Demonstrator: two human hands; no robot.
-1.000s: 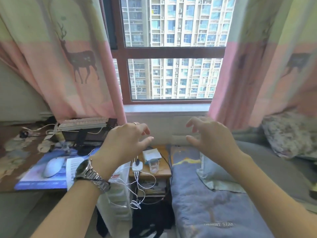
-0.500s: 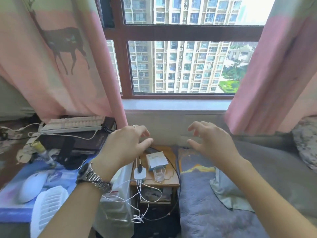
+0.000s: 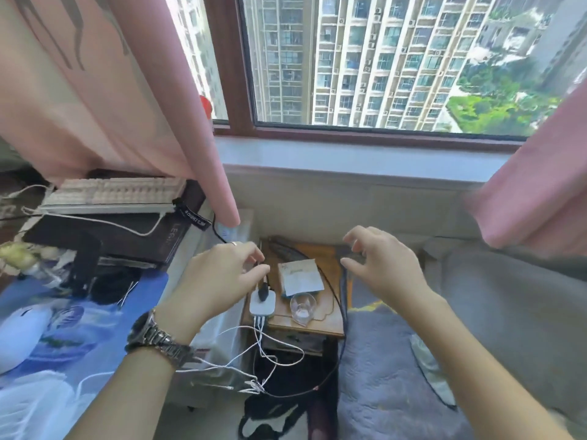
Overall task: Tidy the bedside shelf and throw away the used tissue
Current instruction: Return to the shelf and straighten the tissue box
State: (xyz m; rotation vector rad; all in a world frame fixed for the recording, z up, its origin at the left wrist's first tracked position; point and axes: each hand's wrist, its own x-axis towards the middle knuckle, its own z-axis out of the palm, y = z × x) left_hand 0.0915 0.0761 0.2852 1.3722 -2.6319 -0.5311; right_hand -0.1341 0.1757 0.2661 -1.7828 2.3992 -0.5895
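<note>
head view: both hands hang empty with fingers spread, the left hand [image 3: 219,277] and right hand [image 3: 386,265] above the wooden shelf [image 3: 324,322]. on it lie a white charger [image 3: 262,304], a tissue pack [image 3: 300,276] and a near glass [image 3: 302,308].

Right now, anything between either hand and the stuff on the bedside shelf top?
Nothing visible. The left hand hovers over the white charger, the right hand beside the white packet; the glass cup stands nearer the camera. No tissue or bin clearly identifiable.
</note>
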